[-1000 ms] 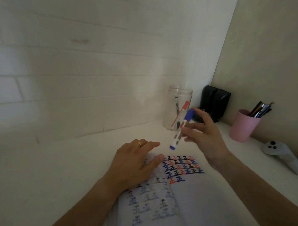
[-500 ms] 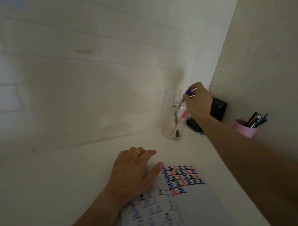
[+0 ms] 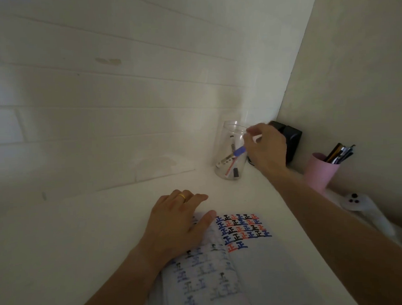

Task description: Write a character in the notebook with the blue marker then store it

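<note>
The blue marker (image 3: 239,151) leans inside the clear jar (image 3: 220,138) at the back of the desk, blue cap up. My right hand (image 3: 267,147) is at the jar's right rim, fingers loosely apart, thumb right beside the cap. The marker looks free of my grip. The open notebook (image 3: 256,264) lies in front of me, with rows of blue, red and black characters on its right page. My left hand (image 3: 175,226), with a ring on one finger, lies flat on the left page and holds nothing.
A red marker (image 3: 230,169) and a black one (image 3: 231,145) also stand in the jar. A black box (image 3: 292,140) sits in the corner behind my right hand. On the right are a pink cup of pens (image 3: 319,171) and a white controller (image 3: 356,204).
My right hand carried the blue marker from above the notebook up over the jar's mouth, then sank to the rim. The marker dropped into the jar. My left hand stayed on the page.
</note>
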A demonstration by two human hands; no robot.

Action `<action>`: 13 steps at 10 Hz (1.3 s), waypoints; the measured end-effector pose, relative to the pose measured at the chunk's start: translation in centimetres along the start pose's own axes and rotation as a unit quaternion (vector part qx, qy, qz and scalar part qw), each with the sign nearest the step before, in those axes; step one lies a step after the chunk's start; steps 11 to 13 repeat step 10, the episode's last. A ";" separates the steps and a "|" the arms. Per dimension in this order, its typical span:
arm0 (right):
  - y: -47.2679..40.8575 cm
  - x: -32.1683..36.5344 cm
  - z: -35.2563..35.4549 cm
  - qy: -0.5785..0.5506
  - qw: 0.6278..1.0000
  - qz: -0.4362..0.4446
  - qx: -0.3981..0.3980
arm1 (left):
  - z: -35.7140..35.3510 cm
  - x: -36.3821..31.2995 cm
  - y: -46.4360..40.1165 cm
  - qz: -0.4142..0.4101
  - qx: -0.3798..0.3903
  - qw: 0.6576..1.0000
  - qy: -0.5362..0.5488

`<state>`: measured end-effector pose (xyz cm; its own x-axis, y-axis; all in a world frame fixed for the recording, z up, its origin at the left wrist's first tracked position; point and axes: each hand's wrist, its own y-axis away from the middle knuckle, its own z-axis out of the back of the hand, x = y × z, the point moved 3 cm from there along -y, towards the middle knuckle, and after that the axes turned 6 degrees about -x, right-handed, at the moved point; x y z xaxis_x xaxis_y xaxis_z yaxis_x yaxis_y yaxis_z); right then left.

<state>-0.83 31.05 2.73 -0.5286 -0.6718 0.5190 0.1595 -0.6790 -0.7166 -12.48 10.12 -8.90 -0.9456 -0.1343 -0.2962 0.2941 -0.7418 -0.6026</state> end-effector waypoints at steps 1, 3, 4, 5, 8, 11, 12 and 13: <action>5.8 -1.0 2.7 -0.013 0.999 -0.002 0.036 | 0.2 -0.1 0.3 0.006 0.025 1.000 0.010; 15.1 -3.1 6.3 0.032 0.986 -0.043 0.157 | 1.0 -1.4 2.0 0.014 0.067 0.997 0.041; 17.8 -4.0 6.7 0.071 0.974 -0.035 0.212 | 0.9 -1.9 2.5 0.010 0.090 0.996 0.023; 19.7 -4.6 6.9 0.102 0.975 0.003 0.197 | 0.7 -1.9 2.6 -0.004 0.115 0.993 0.003; 19.7 -4.9 6.4 0.138 0.974 0.043 0.174 | 0.6 -1.6 1.8 -0.019 0.150 0.989 -0.001; 19.0 -4.5 6.6 0.110 0.977 -0.005 0.183 | 0.8 -1.5 1.7 -0.020 0.140 0.990 0.011; 19.0 -4.5 6.6 0.110 0.977 -0.005 0.183 | 0.8 -1.5 1.7 -0.020 0.140 0.990 0.011; 19.0 -4.5 6.6 0.110 0.977 -0.005 0.183 | 0.8 -1.5 1.7 -0.020 0.140 0.990 0.011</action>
